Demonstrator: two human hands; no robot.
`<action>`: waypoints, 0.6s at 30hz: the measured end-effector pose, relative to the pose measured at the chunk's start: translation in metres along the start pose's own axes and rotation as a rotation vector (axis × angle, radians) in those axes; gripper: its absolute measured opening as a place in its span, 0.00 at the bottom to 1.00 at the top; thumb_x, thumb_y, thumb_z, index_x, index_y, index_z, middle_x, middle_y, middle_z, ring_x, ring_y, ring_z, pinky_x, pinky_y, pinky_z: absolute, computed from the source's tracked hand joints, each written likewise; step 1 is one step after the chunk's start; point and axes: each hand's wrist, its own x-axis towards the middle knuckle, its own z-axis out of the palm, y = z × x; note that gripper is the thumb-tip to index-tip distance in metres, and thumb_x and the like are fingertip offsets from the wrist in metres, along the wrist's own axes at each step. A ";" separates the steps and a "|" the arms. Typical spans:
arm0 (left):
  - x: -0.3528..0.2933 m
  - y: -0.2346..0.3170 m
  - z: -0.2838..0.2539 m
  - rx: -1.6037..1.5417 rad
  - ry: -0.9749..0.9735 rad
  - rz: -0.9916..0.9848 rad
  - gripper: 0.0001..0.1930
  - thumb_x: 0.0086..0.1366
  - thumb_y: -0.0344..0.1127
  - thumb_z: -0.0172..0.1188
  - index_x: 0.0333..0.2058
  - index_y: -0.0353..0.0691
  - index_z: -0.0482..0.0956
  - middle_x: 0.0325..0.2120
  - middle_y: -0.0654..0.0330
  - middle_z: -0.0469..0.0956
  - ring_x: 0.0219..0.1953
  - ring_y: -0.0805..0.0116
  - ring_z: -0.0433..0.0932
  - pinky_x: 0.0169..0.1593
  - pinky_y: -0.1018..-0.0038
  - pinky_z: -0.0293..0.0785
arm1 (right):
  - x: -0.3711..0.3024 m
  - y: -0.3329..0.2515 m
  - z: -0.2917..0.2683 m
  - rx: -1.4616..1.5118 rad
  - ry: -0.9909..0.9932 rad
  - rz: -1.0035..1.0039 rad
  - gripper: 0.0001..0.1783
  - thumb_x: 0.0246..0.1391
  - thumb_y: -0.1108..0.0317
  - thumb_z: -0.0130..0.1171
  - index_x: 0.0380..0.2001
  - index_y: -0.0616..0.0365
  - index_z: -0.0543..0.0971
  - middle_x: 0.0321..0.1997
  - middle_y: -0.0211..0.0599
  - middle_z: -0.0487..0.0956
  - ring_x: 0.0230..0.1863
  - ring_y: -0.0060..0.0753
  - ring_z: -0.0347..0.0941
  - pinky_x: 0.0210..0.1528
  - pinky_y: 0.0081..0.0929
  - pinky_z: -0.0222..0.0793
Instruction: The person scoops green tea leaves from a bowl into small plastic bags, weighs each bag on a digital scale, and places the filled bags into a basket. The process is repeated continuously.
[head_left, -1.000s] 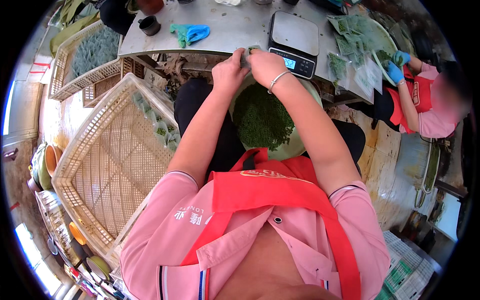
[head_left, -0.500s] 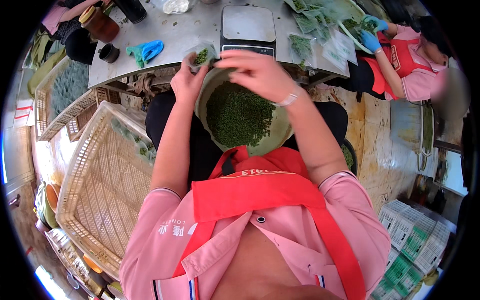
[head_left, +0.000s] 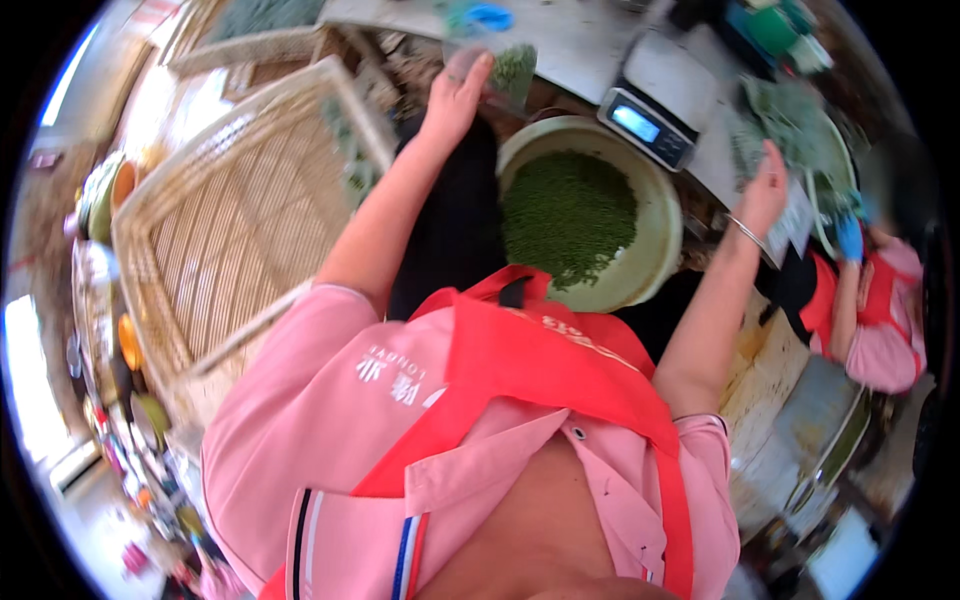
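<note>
The left hand (head_left: 455,98) pinches a clear plastic bag (head_left: 513,72) left of the digital scale (head_left: 645,125). The right hand (head_left: 764,192) is right of it, grip indeterminable.

L grip (head_left: 458,98) holds clear bag (head_left: 514,72) w/ green bits. Basin (head_left: 662,222) & scale (head_left: 668,105) to its R. R grip (head_left: 764,192) nr other bags (head_left: 788,112).

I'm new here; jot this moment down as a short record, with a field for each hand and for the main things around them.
Left hand: holding a clear bag with green pieces inside
Right hand: open, nearest the filled bags on the metal table; contact unclear
Basin: pale, round, holding loose green pieces
Scale: at the table's edge, display lit
Crate: pale, slatted, on the person's left
Co-worker: far right, wearing a blue glove
</note>
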 end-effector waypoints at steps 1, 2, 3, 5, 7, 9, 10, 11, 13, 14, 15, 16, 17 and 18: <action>-0.002 0.007 -0.023 0.080 0.078 0.107 0.21 0.64 0.45 0.55 0.47 0.32 0.72 0.30 0.59 0.77 0.27 0.74 0.72 0.35 0.75 0.72 | -0.002 -0.023 0.006 -0.144 -0.008 -0.089 0.14 0.59 0.71 0.47 0.45 0.52 0.79 0.29 0.20 0.73 0.24 0.16 0.61 0.27 0.18 0.59; -0.008 0.018 -0.045 0.139 0.192 0.091 0.20 0.64 0.46 0.54 0.46 0.35 0.73 0.30 0.55 0.79 0.28 0.68 0.76 0.36 0.73 0.72 | -0.006 -0.032 0.016 -0.280 -0.027 -0.177 0.15 0.58 0.71 0.47 0.45 0.53 0.79 0.32 0.24 0.77 0.27 0.20 0.67 0.31 0.20 0.64; -0.009 0.010 -0.073 0.215 0.219 0.143 0.21 0.64 0.48 0.54 0.46 0.37 0.73 0.31 0.52 0.79 0.31 0.63 0.77 0.37 0.71 0.72 | -0.007 -0.034 0.030 -0.343 -0.060 -0.314 0.15 0.58 0.72 0.47 0.45 0.53 0.78 0.36 0.28 0.77 0.32 0.25 0.70 0.36 0.22 0.65; -0.021 -0.002 -0.137 0.469 0.284 0.176 0.23 0.63 0.52 0.52 0.48 0.42 0.72 0.32 0.47 0.80 0.36 0.52 0.78 0.39 0.65 0.72 | -0.008 -0.027 0.056 -0.463 -0.106 -0.595 0.15 0.57 0.72 0.47 0.46 0.54 0.78 0.44 0.36 0.78 0.43 0.35 0.74 0.46 0.28 0.68; -0.043 -0.007 -0.177 0.872 0.349 0.069 0.30 0.62 0.61 0.47 0.52 0.44 0.69 0.35 0.46 0.79 0.41 0.44 0.77 0.43 0.58 0.71 | -0.009 0.005 0.062 -0.506 -0.263 -0.617 0.16 0.57 0.72 0.47 0.47 0.55 0.76 0.50 0.41 0.75 0.53 0.41 0.69 0.53 0.31 0.64; -0.071 -0.029 -0.210 1.045 0.334 -0.119 0.32 0.61 0.64 0.43 0.53 0.44 0.68 0.36 0.43 0.78 0.41 0.43 0.76 0.45 0.56 0.70 | -0.022 0.010 0.071 -0.496 -0.309 -0.672 0.16 0.55 0.71 0.51 0.49 0.54 0.75 0.52 0.41 0.75 0.55 0.44 0.69 0.56 0.34 0.63; -0.083 -0.047 -0.226 1.053 0.334 -0.229 0.33 0.61 0.64 0.43 0.53 0.43 0.68 0.37 0.42 0.78 0.42 0.43 0.76 0.45 0.57 0.70 | -0.040 -0.006 0.070 -0.471 -0.220 -0.711 0.16 0.55 0.71 0.52 0.48 0.54 0.75 0.51 0.41 0.75 0.54 0.43 0.69 0.56 0.34 0.63; -0.101 -0.066 -0.243 1.071 0.347 -0.353 0.33 0.61 0.64 0.43 0.52 0.42 0.68 0.38 0.41 0.78 0.42 0.43 0.76 0.46 0.57 0.69 | -0.061 -0.020 0.073 -0.429 -0.146 -0.744 0.16 0.54 0.72 0.53 0.48 0.54 0.75 0.51 0.41 0.75 0.53 0.42 0.70 0.55 0.34 0.64; -0.102 -0.091 -0.256 1.062 0.336 -0.529 0.34 0.61 0.64 0.43 0.52 0.40 0.67 0.39 0.40 0.77 0.44 0.42 0.75 0.47 0.57 0.69 | -0.093 -0.030 0.064 -0.356 -0.122 -0.674 0.16 0.53 0.72 0.56 0.47 0.54 0.76 0.49 0.40 0.76 0.50 0.39 0.72 0.53 0.33 0.66; -0.098 -0.100 -0.258 1.048 0.322 -0.600 0.34 0.60 0.64 0.43 0.52 0.39 0.67 0.40 0.40 0.77 0.44 0.42 0.75 0.48 0.57 0.69 | -0.112 -0.019 0.056 -0.314 -0.190 -0.566 0.15 0.52 0.72 0.57 0.46 0.54 0.77 0.48 0.40 0.77 0.48 0.37 0.73 0.52 0.31 0.67; -0.094 -0.109 -0.259 1.034 0.310 -0.668 0.35 0.60 0.64 0.44 0.52 0.38 0.67 0.41 0.40 0.76 0.45 0.42 0.75 0.49 0.57 0.68 | -0.132 -0.009 0.054 -0.321 -0.374 -0.412 0.14 0.53 0.72 0.57 0.45 0.54 0.77 0.46 0.39 0.77 0.47 0.36 0.74 0.50 0.29 0.68; -0.093 -0.123 -0.258 1.056 0.262 -0.680 0.35 0.60 0.64 0.44 0.52 0.37 0.66 0.42 0.40 0.76 0.45 0.42 0.75 0.50 0.57 0.68 | -0.154 0.001 0.055 -0.320 -0.556 -0.255 0.13 0.54 0.71 0.56 0.45 0.54 0.77 0.45 0.39 0.78 0.45 0.34 0.75 0.48 0.27 0.69; -0.093 -0.140 -0.254 1.076 0.219 -0.693 0.35 0.59 0.64 0.44 0.51 0.36 0.66 0.42 0.40 0.76 0.46 0.42 0.74 0.50 0.57 0.68 | -0.178 0.009 0.059 -0.390 -0.725 -0.124 0.13 0.53 0.69 0.57 0.43 0.56 0.77 0.44 0.41 0.78 0.45 0.37 0.75 0.48 0.29 0.69; -0.090 -0.151 -0.247 1.094 0.170 -0.697 0.36 0.59 0.64 0.45 0.51 0.36 0.66 0.43 0.40 0.75 0.46 0.42 0.74 0.51 0.57 0.67 | -0.197 0.037 0.059 -0.532 -0.881 -0.120 0.15 0.51 0.65 0.58 0.43 0.57 0.77 0.42 0.45 0.79 0.43 0.44 0.76 0.48 0.33 0.70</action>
